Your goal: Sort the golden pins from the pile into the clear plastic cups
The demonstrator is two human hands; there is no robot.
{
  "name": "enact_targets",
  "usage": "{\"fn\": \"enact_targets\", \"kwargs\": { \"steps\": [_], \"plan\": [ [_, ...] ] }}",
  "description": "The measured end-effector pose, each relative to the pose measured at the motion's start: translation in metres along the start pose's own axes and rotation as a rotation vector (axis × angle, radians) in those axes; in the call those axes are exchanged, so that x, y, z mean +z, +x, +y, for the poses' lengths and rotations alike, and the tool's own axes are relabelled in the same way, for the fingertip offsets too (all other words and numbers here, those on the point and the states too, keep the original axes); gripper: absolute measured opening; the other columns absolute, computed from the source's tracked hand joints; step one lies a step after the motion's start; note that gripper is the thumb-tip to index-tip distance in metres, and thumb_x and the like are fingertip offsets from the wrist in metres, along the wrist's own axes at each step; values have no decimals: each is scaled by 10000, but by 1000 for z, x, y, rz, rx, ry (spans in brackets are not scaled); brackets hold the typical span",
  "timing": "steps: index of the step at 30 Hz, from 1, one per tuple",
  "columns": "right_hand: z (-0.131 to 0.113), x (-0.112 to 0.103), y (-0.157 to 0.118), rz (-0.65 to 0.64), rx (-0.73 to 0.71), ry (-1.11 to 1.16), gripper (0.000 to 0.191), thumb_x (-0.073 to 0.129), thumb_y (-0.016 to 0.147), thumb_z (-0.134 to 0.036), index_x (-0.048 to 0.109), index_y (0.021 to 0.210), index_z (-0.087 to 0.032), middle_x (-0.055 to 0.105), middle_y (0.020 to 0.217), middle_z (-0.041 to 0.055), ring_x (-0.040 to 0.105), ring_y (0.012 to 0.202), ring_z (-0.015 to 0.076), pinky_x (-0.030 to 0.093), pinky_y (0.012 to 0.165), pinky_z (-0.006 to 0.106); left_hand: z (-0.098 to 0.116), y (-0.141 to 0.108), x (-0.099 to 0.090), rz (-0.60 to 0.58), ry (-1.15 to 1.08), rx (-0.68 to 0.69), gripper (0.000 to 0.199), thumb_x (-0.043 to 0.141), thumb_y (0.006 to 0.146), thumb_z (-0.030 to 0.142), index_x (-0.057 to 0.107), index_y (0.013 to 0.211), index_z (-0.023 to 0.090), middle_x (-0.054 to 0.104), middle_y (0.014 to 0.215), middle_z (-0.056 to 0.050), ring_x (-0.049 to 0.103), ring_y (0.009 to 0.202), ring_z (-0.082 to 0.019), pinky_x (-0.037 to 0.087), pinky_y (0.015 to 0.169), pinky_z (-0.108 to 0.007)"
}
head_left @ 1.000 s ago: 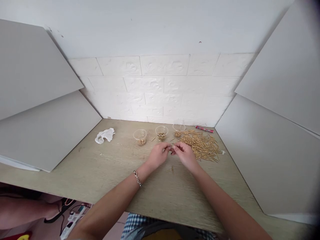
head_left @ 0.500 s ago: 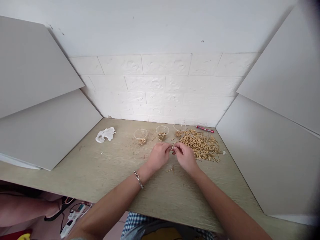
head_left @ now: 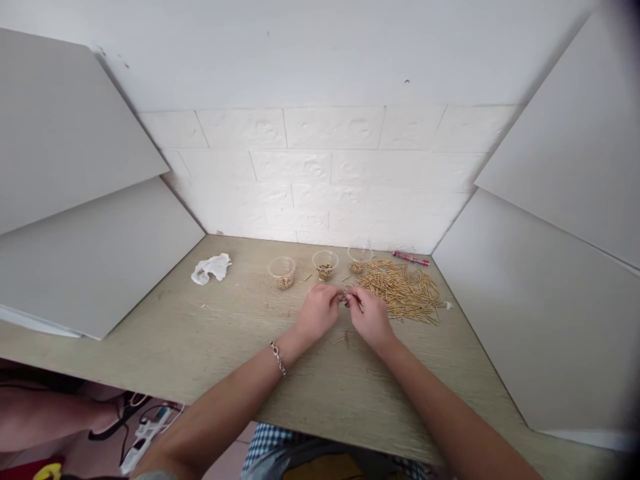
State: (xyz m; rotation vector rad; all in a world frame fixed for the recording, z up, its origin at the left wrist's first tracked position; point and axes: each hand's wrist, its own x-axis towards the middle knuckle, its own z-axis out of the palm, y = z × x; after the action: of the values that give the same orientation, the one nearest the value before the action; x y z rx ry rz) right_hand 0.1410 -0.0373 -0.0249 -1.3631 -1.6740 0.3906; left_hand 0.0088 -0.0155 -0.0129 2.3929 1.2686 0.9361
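My left hand (head_left: pixel 321 309) and my right hand (head_left: pixel 369 313) meet fingertip to fingertip above the table, both pinched closed. Whatever sits between the fingertips is too small and covered to make out. To the right and behind my right hand spreads a pile of thin gold-coloured metal rods (head_left: pixel 403 290). Behind the hands stand three clear plastic cups: a left cup (head_left: pixel 281 268), a middle cup (head_left: pixel 325 261) and a right cup (head_left: pixel 360 257), each with small gold-coloured pieces at the bottom. A couple of gold rods (head_left: pixel 344 339) lie on the table just below my hands.
A crumpled white tissue (head_left: pixel 211 269) lies at the left of the wooden table (head_left: pixel 240 333). A red tube-shaped packet (head_left: pixel 411 258) is near the back wall. Grey panels (head_left: pixel 100 253) flank both sides. Below at left are a power strip (head_left: pixel 145 440) and a bare leg (head_left: pixel 50 419).
Hardly anything differs. Both hands stay pinched together in the same place, with only slight finger movement, and the view has shifted a little.
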Motion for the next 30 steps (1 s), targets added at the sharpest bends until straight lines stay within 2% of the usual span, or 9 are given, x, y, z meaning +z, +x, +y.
{"fn": "enact_targets", "kwargs": {
  "steps": [5,8,12,14,17,20,22,26,30],
  "plan": [
    [-1,-2,0,-22,97,96,178,422,798,-255,578,763,-175,621,657,46,577,600,166,433,604,288,1,0,-1,-4,9,2,195,432,837,180,620,786,176,642,772,-45,550,763,-160,374,775,-297],
    [-2,-6,3,-39,126,141,169,449,786,-270,589,764,-178,629,664,42,586,606,166,447,614,296,3,2,-5,-27,-49,-42,195,433,834,188,623,792,175,649,784,-44,552,773,-162,380,785,-305],
    [-2,-11,6,-56,150,207,173,489,775,-300,606,813,-179,644,723,43,599,651,169,468,651,309,5,5,-8,-43,-266,-172,189,448,819,216,626,781,167,649,783,-32,555,756,-152,412,746,-289],
    [-1,-11,6,-10,142,206,212,515,767,-313,602,903,-176,648,790,56,604,698,177,478,673,321,5,7,-7,-54,-438,-260,185,458,809,232,624,772,159,646,776,-24,554,744,-143,427,723,-275],
    [1,-9,5,65,3,87,260,524,777,-313,591,990,-181,635,892,80,599,785,193,478,730,343,3,10,-5,-109,-740,-365,185,480,796,249,619,773,129,642,763,-33,556,728,-130,444,709,-257],
    [1,-10,3,43,-194,-98,243,459,829,-289,609,998,-198,622,959,87,579,885,203,453,815,356,-1,10,-2,-160,-939,-426,188,519,777,268,626,805,116,640,770,-39,560,730,-123,447,737,-258],
    [0,-11,2,11,-265,-203,268,420,855,-277,607,1027,-191,617,982,95,567,921,208,442,841,354,-2,10,-1,-178,-1007,-463,190,535,769,269,631,831,117,644,780,-41,565,740,-123,445,762,-269],
    [1,-14,3,-64,-306,-345,285,400,864,-274,608,1036,-184,618,966,107,562,908,217,439,834,364,-1,9,-2,-208,-1065,-534,189,521,786,266,635,868,141,657,852,-52,575,779,-129,451,780,-285],
    [4,-14,5,-132,-299,-387,261,414,858,-287,630,957,-181,617,873,108,565,832,222,455,750,357,-1,8,-1,-295,-1103,-561,200,495,806,281,632,829,136,654,847,-59,579,769,-128,459,759,-282]
  ]
}}
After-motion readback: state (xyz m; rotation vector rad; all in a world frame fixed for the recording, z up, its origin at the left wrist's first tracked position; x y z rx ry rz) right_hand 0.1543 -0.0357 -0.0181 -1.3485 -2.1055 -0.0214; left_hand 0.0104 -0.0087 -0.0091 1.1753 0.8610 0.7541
